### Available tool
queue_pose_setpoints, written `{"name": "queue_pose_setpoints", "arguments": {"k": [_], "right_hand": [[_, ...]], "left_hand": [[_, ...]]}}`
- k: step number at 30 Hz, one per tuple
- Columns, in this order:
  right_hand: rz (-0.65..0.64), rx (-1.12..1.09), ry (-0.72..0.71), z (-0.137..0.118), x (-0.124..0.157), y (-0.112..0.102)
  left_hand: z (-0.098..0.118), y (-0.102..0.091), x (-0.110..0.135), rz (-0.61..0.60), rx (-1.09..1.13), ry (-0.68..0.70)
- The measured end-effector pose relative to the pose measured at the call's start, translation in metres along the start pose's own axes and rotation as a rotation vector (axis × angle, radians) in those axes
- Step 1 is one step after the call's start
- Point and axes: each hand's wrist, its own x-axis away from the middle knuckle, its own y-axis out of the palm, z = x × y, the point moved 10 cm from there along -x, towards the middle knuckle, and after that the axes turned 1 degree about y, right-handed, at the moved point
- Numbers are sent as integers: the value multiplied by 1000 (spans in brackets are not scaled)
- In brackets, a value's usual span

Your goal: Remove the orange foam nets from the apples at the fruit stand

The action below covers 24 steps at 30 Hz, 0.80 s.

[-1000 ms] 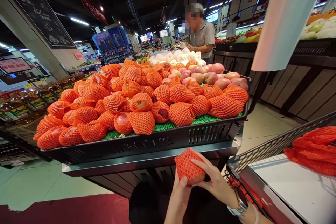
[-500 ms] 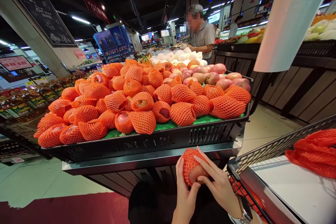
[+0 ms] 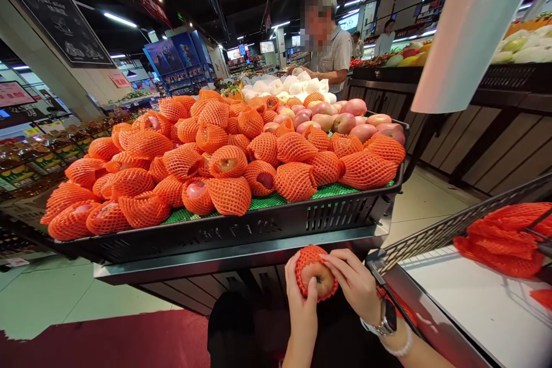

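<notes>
Net sleeve [image 3: 307, 255] pulled back off apple [image 3: 319, 279] between left hand [image 3: 302, 306] and right hand [image 3: 357, 286]

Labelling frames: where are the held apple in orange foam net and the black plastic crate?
Apple in orange foam net [image 3: 318, 279]: head view, exposed skin.
Black plastic crate [image 3: 241, 230]: head view, front wall.

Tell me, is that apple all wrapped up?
Partly unwrapped: the apple shows bare skin, and the orange net covers only its top and sides.
</notes>
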Motion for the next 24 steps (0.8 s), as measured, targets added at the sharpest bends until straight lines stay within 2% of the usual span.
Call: {"name": "queue_pose_setpoints", "arguments": {"k": [5,9,11,13,14,16,18,20,22,24], "right_hand": [[21,-41,-131,-26,6,-1],[-77,-46,-165,-31,12,10],[-59,-45,-143,-25,16,12],[-42,-120,-24,-12,19,14],[-74,-194,56,-6,22,21],[-237,-385,220,2,28,43],[-432,-583,348,0,36,66],[-570,-766,458,-6,42,80],[-651,-932,547,-10,44,86],[-657,-1070,628,-9,42,86]], "left_hand": [[-6,0,4,-9,-30,-23],[-12,-9,3,30,3,-34],[-16,-18,4,93,56,-26],[-17,-27,7,162,104,28],[-15,-30,9,180,129,75],[-8,-34,15,175,158,210],[1,-39,22,167,143,360],[7,-50,27,214,117,501],[9,-59,27,263,118,585],[6,-58,19,240,134,579]]}}
